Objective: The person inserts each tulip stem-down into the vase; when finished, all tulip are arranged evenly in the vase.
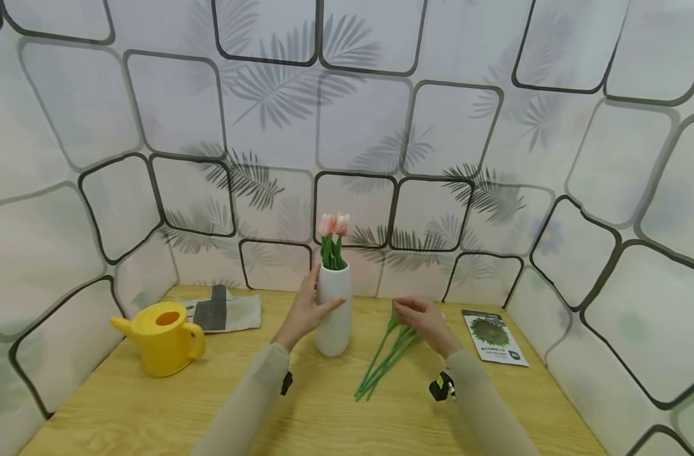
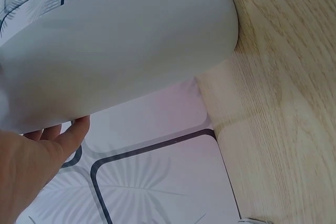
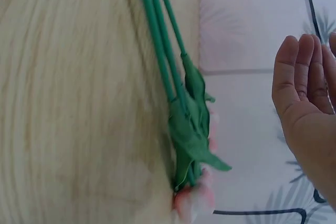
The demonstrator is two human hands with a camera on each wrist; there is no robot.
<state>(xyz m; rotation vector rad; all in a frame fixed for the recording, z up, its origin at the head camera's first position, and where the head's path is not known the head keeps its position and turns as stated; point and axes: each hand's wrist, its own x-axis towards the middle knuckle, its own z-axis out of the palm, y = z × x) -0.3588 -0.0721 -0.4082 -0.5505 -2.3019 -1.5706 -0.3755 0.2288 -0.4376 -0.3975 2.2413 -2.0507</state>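
A tall white vase (image 1: pixel 333 310) stands upright on the table, with pink tulips (image 1: pixel 334 244) in its mouth. My left hand (image 1: pixel 305 315) holds the vase from the left, thumb across its front and fingers at its far side. In the left wrist view, fingertips touch the vase wall (image 2: pixel 121 51). To the right, several artificial tulips (image 1: pixel 381 367) with green stems lie on the table. Over their flower end hovers my right hand (image 1: pixel 429 323), its fingers loosely bent and holding nothing. The right wrist view shows the hand (image 3: pixel 307 98) apart from the green leaves (image 3: pixel 189 135) and pink blooms.
On the left stands a yellow watering can (image 1: pixel 167 342), with a grey and white folded cloth (image 1: pixel 235 313) behind it. A seed packet with a flower picture (image 1: pixel 495 339) lies at the right. Patterned curtain-like walls (image 1: pixel 358 126) close off the back and both sides of the wooden table (image 1: pixel 324 411).
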